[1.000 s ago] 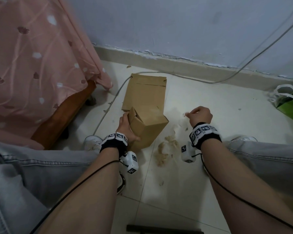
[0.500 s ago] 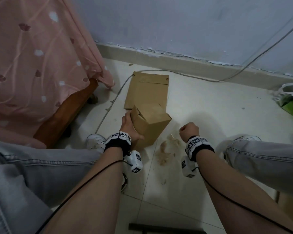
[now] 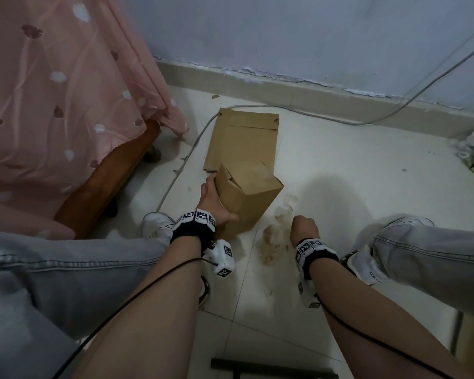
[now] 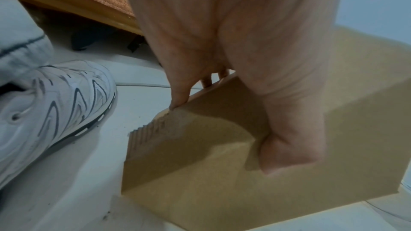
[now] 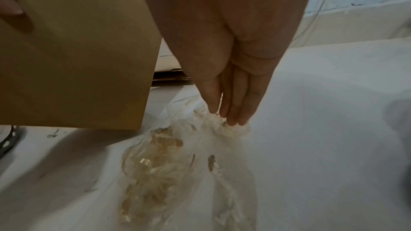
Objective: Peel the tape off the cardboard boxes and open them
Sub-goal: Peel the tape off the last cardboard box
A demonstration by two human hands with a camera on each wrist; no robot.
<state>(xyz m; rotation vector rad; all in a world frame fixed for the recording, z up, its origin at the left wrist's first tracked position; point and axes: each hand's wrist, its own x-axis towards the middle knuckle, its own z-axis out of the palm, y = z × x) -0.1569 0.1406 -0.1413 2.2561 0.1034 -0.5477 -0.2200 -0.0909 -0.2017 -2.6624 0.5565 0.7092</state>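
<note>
Cardboard box [image 3: 248, 196] tilted on floor, centre, gripped by left hand [image 3: 214, 205]. Peeled tape wad [image 5: 224, 126] pinched by right hand [image 5: 231, 69], near-right of box. Step judged: discarding tape; next, flaps to be opened.

Right hand [image 5: 227, 45] fingers [image 5: 238, 94] extended downward, tips pinching crumpled clear peeled tape [image 5: 222, 126] on white tiled floor [image 5: 322, 129], beside brown cardboard box [image 5: 73, 59].
</note>
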